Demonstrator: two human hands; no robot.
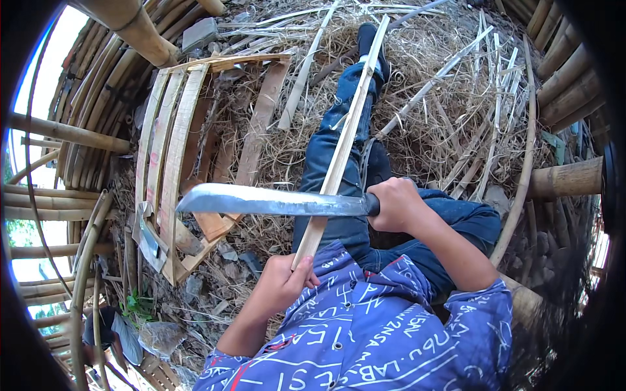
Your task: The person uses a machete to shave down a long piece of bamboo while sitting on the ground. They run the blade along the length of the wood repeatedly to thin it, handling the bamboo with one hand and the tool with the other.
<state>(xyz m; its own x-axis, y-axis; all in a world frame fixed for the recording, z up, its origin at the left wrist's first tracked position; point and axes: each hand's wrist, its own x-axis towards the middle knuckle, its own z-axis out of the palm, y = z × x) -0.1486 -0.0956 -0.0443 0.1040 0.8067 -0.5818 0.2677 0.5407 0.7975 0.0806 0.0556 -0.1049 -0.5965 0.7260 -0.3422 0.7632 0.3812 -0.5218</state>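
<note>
My left hand is closed round the near end of a long, pale bamboo strip. The strip runs away from me over my outstretched leg, its far end up by my shoe. In my right hand is the dark handle of a machete, gripped in a fist. Its broad, slightly curved blade points left and lies across the strip in front of my lap. Whether the edge bites into the strip, I cannot tell.
A slatted wooden crate lies on its side to the left. Straw-like shavings cover the ground, with loose split strips among them. Bamboo poles wall both sides. Another person's leg shows at the lower left.
</note>
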